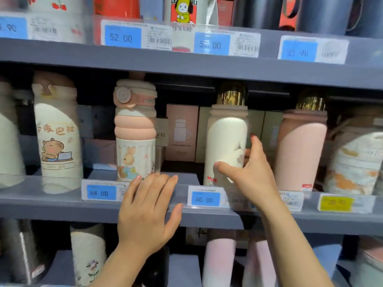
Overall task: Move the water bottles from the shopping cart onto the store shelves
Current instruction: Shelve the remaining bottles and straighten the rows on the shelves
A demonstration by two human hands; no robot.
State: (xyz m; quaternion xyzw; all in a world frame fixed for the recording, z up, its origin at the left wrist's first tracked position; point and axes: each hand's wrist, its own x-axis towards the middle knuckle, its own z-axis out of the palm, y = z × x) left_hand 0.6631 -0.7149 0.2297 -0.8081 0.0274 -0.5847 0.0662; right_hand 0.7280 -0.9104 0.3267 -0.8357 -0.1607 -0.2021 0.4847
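I see my right hand on the cream bottle with a gold cap, which stands upright on the middle shelf, above the price tag that reads 45 00. The thumb lies across the lower front of the bottle and the fingers go around its right side, so the hand grasps it. My left hand is in front of the shelf edge with the fingers spread and released; it holds nothing, and its fingertips are near the base of the pink bottle with a rabbit picture. This bottle stands just left of the cream one, with a gap between them. A pink bottle with a gold cap stands just beside the cream one on the right. The picture is blurred a little.
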